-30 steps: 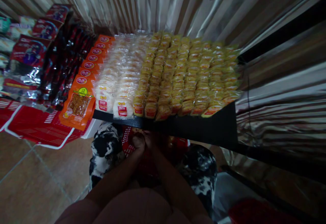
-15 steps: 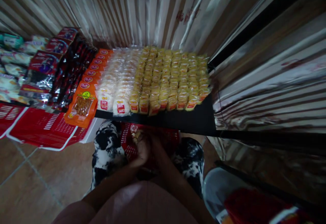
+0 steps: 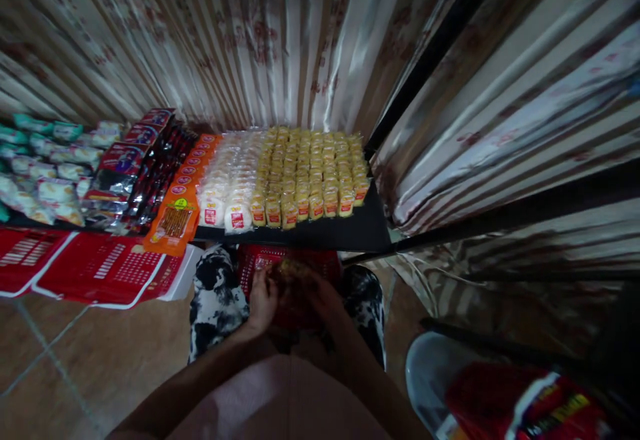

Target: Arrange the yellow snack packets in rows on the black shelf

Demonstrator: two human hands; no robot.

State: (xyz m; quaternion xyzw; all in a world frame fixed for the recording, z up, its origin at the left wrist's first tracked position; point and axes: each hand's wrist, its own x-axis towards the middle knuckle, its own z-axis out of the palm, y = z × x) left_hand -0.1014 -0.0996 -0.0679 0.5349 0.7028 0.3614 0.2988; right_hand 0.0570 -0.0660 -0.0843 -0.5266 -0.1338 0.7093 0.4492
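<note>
Across the upper half of the frame hangs a striped, shiny curtain (image 3: pixel 280 40), folding down the right side as well. Below it, at centre, a dark worktop (image 3: pixel 345 232) carries packed rows of snacks: yellow packets (image 3: pixel 310 173) on its right part, pale white packets (image 3: pixel 233 177) just left of them, an orange row (image 3: pixel 185 187) beside those, then dark red packets (image 3: pixel 150 160) and light green-and-white ones (image 3: pixel 45 160) toward the left edge. Red baskets (image 3: pixel 95 267) sit flattened at the left, below the worktop's edge, over a tiled floor (image 3: pixel 75 360). At the lower right lies a red bag (image 3: pixel 505 400) with a grey rounded thing under it.

Under the worktop's front edge, at lower centre, a red basket (image 3: pixel 260 263) stands between the person's black-and-white patterned knees. Over it both hands meet: the left hand (image 3: pixel 263 297) and the right hand (image 3: pixel 323 297) have their fingers curled around a small brownish snack packet (image 3: pixel 293 273), held between them just above the basket. The spot is dim, so how tightly each hand closes on it is hard to make out.
</note>
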